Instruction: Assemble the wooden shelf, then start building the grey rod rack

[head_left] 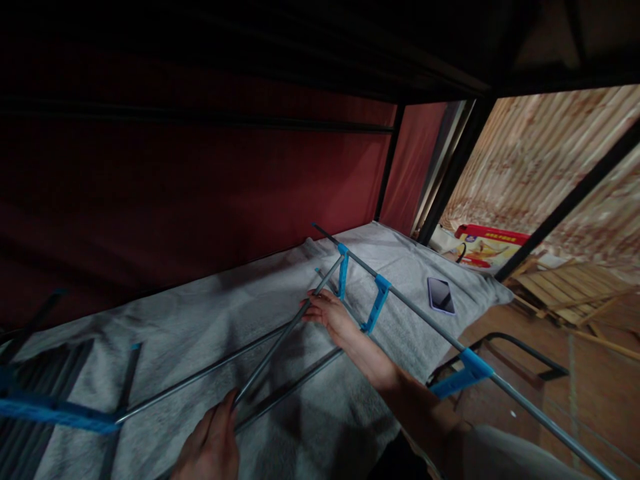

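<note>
A thin grey tube (270,355) slants up across the grey blanket, its far end meeting a blue plastic connector (343,273). My left hand (210,440) closes on the tube's near end. Farther along, my right hand (327,312) grips the same tube with fingers bent around it, close to that connector. A longer grey tube (425,317) passes to the right through several blue connectors, among them one in the middle (377,303) and a nearer one (465,373). Beneath the held tube, another tube (200,376) runs left to a blue bar (60,410).
Dark tubes (45,373) lie side by side at the left. A phone (441,297) rests on the blanket (400,250). Black frame posts (457,170) and a red wall panel (250,200) surround the bed. Beyond are a chair (505,387), a printed box (493,248) and wooden slats (575,290).
</note>
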Action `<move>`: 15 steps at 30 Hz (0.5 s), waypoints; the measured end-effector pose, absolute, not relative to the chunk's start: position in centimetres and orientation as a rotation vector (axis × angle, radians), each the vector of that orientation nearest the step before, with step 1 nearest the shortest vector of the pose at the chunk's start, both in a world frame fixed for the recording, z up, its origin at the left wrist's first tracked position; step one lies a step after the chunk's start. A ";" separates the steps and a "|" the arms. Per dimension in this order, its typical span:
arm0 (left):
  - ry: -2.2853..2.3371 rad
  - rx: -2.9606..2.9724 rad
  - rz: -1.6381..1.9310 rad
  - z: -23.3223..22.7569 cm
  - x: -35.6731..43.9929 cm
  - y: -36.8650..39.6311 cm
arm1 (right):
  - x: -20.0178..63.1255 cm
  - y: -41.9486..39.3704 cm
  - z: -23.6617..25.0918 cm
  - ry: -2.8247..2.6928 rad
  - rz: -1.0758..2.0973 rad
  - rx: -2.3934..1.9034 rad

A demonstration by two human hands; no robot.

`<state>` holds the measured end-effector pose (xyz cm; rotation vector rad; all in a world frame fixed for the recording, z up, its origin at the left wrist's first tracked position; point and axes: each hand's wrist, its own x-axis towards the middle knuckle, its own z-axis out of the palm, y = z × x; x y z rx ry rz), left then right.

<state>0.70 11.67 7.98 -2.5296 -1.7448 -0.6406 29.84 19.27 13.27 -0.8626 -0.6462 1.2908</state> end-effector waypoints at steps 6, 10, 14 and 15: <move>-1.489 -2.387 -0.627 10.2 1.2 12.8 | 30.1 19.4 13.4 -0.629 1.299 -0.878; -1.426 -2.318 -0.650 11.8 1.7 13.3 | 31.5 19.5 12.8 -0.605 1.135 -0.999; -1.466 -2.305 -0.654 13.1 1.7 13.8 | 34.0 20.3 11.8 -0.652 0.689 -1.143; -1.479 -2.316 -0.646 13.4 1.6 13.9 | 34.6 20.6 11.6 -0.679 0.564 -1.187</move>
